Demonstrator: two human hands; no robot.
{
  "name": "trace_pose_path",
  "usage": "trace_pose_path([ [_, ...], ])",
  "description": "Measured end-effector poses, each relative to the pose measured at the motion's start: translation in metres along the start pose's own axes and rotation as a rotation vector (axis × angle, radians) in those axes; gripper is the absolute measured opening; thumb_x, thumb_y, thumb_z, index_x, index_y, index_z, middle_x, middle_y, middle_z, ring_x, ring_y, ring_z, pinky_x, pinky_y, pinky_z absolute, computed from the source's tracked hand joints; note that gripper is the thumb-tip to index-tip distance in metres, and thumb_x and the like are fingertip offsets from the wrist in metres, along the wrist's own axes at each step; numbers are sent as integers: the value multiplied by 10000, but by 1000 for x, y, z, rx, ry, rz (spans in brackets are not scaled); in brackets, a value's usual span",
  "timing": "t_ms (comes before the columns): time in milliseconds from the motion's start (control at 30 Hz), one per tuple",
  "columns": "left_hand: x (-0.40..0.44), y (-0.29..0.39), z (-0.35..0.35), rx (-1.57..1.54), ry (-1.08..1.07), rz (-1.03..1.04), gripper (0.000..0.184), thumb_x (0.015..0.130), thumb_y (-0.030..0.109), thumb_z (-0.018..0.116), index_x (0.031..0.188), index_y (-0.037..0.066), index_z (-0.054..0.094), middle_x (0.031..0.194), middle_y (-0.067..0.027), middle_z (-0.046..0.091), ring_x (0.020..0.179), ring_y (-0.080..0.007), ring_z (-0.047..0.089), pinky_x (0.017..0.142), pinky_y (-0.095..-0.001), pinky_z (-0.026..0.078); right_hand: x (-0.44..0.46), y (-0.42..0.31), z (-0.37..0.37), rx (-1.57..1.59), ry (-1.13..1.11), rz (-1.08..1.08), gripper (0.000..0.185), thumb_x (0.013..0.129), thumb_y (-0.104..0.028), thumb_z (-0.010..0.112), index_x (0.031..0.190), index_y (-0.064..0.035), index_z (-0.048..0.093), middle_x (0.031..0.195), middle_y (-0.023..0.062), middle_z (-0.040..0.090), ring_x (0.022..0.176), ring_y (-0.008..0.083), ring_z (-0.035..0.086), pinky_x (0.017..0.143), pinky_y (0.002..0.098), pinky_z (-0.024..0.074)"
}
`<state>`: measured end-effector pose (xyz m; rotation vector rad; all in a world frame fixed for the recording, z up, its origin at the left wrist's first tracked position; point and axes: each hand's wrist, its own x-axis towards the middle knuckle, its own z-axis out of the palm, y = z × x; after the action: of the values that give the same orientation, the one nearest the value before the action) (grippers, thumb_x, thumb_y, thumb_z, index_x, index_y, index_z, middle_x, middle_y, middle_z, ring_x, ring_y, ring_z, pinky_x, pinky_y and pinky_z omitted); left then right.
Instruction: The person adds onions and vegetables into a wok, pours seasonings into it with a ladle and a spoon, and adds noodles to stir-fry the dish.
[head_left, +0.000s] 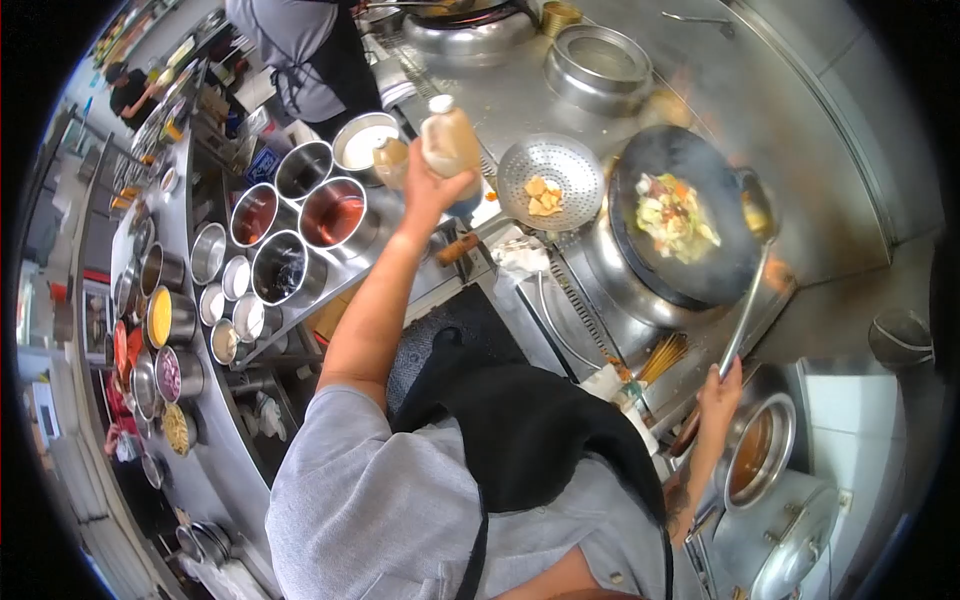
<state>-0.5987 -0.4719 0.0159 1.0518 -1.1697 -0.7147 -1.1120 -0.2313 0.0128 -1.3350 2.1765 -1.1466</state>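
My left hand is wrapped round a plastic bottle with a white cap and pale tan contents, raised near the counter of pots. A second, similar bottle stands just left of it. My right hand grips the long handle of a ladle. The ladle's bowl is at the right rim of the dark wok, with something yellowish in it. Inside the wok lie chopped vegetables, steaming. Beside the wok, a perforated strainer bears golden-brown pieces.
Steel pots of red liquid and dark liquid crowd the left counter, with small seasoning bowls. A bamboo brush stands by the stove. A pot of brown liquid is at lower right. Another person in an apron stands beyond.
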Motion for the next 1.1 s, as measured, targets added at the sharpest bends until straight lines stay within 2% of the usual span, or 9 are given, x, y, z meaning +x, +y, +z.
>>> trace_pose_path([
  [133,-4,-34,-57,375,121,33,863,605,161,833,1315,-28,381,1164,-201,563,1071,-293,570,943,-353,456,11,-31,22,206,-33,90,467,920,-55,527,1356,21,376,689,11,494,452,66,430,390,219,355],
  [300,-11,-65,-70,355,147,35,843,599,182,837,1294,-22,406,1166,-204,553,1107,-340,542,956,-390,433,10,-127,82,374,-256,160,336,902,-25,524,1234,-21,468,656,15,479,407,76,414,362,218,340],
  [433,-20,-89,-73,448,123,46,830,584,182,844,1277,6,421,1183,-219,531,1086,-399,528,938,-435,435,-15,-215,127,709,-594,232,339,890,-32,501,1227,-9,475,652,29,473,377,93,394,367,236,320],
  [467,-20,-109,-76,467,97,-4,813,599,175,832,1278,-8,424,1162,-214,534,1117,-340,520,966,-400,414,-19,-233,138,776,-678,253,339,884,-30,494,1221,-4,479,655,33,476,376,96,394,369,240,315],
  [500,-22,-109,-77,526,113,24,795,611,193,827,1271,2,426,1174,-228,519,1140,-366,494,973,-427,401,-25,-252,149,814,-781,271,338,886,-37,491,1222,-1,478,654,33,466,373,97,388,372,242,315],
  [600,-31,-103,-87,498,64,-126,842,639,197,803,1323,9,350,1209,-255,462,1166,-411,443,994,-446,378,-36,-299,189,902,-1094,326,342,892,-57,484,1227,12,472,663,35,445,376,100,380,384,241,313],
  [767,-62,-97,-120,548,21,-91,934,651,160,772,1386,-34,229,1194,-273,429,1146,-441,419,1006,-447,363,-56,-367,278,669,-1367,299,387,891,-54,479,1271,16,464,667,21,460,371,83,410,373,238,332],
  [833,-80,-77,-140,538,-99,-174,923,713,196,757,1417,-49,213,1321,-297,400,1253,-443,383,1057,-461,332,-63,-378,327,536,-1453,206,390,882,-30,500,1267,18,463,673,17,482,385,86,434,377,224,357],
  [1100,-133,-30,-227,375,-296,-463,815,781,187,720,1419,-32,262,1302,-299,460,1223,-386,485,988,-419,419,-100,-405,453,120,-1314,-293,245,831,-81,528,1044,39,526,626,60,535,430,134,516,412,284,423],
])
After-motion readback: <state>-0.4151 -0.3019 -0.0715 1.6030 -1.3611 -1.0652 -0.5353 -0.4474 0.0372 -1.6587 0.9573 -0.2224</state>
